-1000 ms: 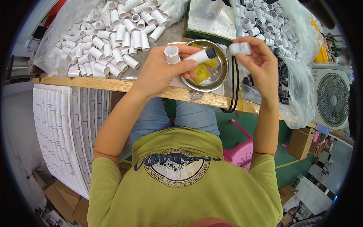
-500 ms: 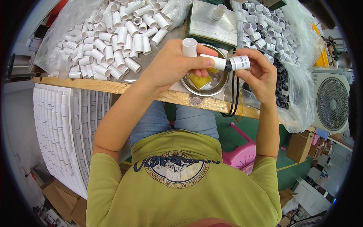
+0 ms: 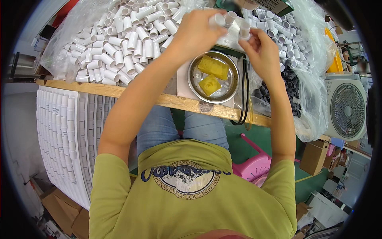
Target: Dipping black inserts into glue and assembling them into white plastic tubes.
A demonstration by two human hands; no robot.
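L hand [image 3: 197, 34] fingers pinch short white plastic tube pieces [image 3: 223, 18] at far centre of counter [image 3: 119, 91], R hand [image 3: 260, 49] pinching another white tube [image 3: 244, 31] just right, upright, w/ round steel bowl [image 3: 213, 77] near.

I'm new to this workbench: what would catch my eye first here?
Probably the heap of short white tubes covering the bench's left side. In the middle sits a round metal bowl holding two yellow sponges. Just above it, the left hand and right hand hold small white tube pieces.
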